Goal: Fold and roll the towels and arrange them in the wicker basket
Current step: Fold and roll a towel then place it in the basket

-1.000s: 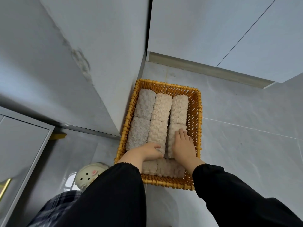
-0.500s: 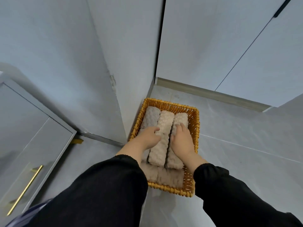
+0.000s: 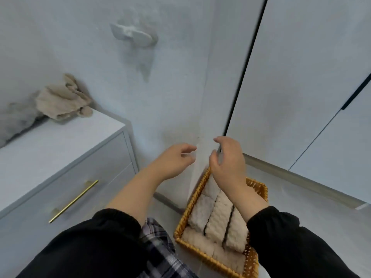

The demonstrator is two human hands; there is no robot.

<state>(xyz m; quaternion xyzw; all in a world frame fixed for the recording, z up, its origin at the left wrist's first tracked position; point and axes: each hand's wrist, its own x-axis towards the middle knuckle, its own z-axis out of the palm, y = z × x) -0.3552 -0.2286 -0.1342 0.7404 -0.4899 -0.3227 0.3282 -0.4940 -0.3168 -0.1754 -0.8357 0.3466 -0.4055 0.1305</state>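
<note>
Below, towels (image 3: 217,219) in basket (image 3: 181,217); hands (image 3: 174,160) empty.

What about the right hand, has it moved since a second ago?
Yes. The right hand has lifted up off the rolled towels, clear of the wicker basket, fingers loosely curled, holding nothing.

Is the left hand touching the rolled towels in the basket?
Apart. Head view: the left hand, fingers loosely curled and empty, shows against the wall, left of the wicker basket, with bare wall between it and the rolled towels.
</note>
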